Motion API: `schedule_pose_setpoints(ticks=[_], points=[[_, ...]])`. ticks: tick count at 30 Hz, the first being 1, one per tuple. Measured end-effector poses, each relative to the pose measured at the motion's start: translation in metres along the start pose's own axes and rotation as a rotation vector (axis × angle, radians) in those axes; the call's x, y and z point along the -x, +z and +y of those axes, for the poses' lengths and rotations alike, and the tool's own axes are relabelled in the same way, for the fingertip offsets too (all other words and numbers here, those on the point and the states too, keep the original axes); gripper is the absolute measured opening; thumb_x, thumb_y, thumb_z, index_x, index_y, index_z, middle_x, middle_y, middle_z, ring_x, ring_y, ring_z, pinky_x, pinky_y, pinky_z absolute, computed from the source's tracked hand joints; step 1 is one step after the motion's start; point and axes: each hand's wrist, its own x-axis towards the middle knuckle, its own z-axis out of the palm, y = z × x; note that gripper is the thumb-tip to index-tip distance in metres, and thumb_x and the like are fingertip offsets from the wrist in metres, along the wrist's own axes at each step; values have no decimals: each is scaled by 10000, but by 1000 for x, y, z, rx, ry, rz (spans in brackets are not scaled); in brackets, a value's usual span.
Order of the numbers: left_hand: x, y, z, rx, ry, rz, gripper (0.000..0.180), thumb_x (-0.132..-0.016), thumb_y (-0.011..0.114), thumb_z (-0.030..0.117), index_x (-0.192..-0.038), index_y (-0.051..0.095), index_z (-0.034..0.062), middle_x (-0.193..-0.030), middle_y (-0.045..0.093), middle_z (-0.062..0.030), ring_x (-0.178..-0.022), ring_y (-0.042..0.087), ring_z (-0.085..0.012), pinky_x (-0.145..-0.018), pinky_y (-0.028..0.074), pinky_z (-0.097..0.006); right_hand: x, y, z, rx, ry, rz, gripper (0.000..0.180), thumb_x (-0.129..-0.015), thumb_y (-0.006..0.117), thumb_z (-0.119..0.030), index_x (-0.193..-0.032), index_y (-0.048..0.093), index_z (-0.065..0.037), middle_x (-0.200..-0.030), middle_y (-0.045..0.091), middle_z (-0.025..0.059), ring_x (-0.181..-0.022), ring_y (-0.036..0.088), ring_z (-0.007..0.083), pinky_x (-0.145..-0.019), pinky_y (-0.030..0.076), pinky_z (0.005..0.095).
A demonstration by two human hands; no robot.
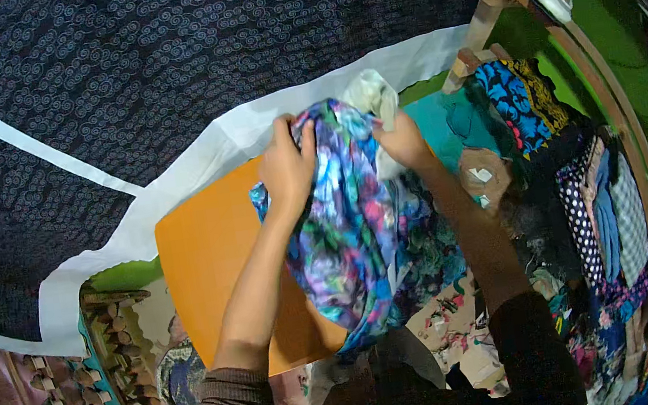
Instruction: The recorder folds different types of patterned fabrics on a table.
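A shiny floral cloth (pixel 348 224) in blue, purple and pink hangs in loose folds between my hands. My left hand (pixel 287 166) pinches its upper left edge, the thumb lying along the fabric. At the upper right edge my right hand (pixel 404 141) is closed on the same cloth. A pale whitish piece of fabric (pixel 369 95) sticks up beside the right fingers; whether it is part of the floral cloth I cannot tell. Behind and below, the cloth covers part of a flat orange panel (pixel 212 260).
A dark curtain (pixel 194 47) with swirl patterns and white trim (pixel 235 128) hangs ahead. On the right, folded fabrics (pixel 607 212) lie along a wooden rail (pixel 619 119), near a teal surface (pixel 445 123). Fabric scraps (pixel 457 325) litter the floor. Wooden slats (pixel 125 346) stand lower left.
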Motion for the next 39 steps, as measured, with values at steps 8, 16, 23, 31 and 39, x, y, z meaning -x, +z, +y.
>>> schedule_pose_setpoints(ticks=[8, 16, 23, 31, 39], points=[[74, 28, -53, -343, 368, -225, 586, -819, 522, 366, -1295, 346, 73, -1320, 311, -213, -1242, 273, -365, -1008, 169, -533, 25, 50, 67, 311, -75, 416, 683, -766, 605, -312, -1248, 316, 76, -1215, 386, 304, -1106, 391, 434, -921, 329, 475], [260, 15, -99, -184, 164, -247, 590, -780, 577, 293, -1279, 360, 65, -1320, 316, -213, -1211, 292, -408, -986, 196, -558, 274, 76, 24, 29, 357, -63, 502, -750, 668, -271, -1055, 414, 36, -891, 442, 149, -814, 480, 256, -696, 401, 353], [271, -3, -119, -340, 570, -732, 584, -716, 609, 314, -1222, 434, 82, -1374, 274, -140, -1249, 256, -343, -986, 183, -587, 326, 104, 11, 233, 246, -21, 756, -717, 690, -357, -1204, 331, 97, -1081, 402, 233, -963, 447, 367, -817, 385, 407], [247, 9, -132, -451, 824, -474, 338, -750, 522, 149, -1087, 553, 137, -1303, 411, -52, -1204, 362, -256, -1002, 247, -501, 317, 134, 28, -74, 426, 266, 346, -820, 556, -237, -1053, 464, 2, -1006, 504, 236, -892, 495, 408, -720, 407, 451], [217, -103, -181, -653, 622, -374, 441, -790, 465, 109, -1210, 489, 243, -1341, 378, -1, -1245, 326, -240, -1010, 251, -468, 275, 27, 33, 32, 385, 107, 440, -875, 485, -344, -1139, 450, 7, -1035, 567, 188, -923, 551, 347, -773, 430, 375]])
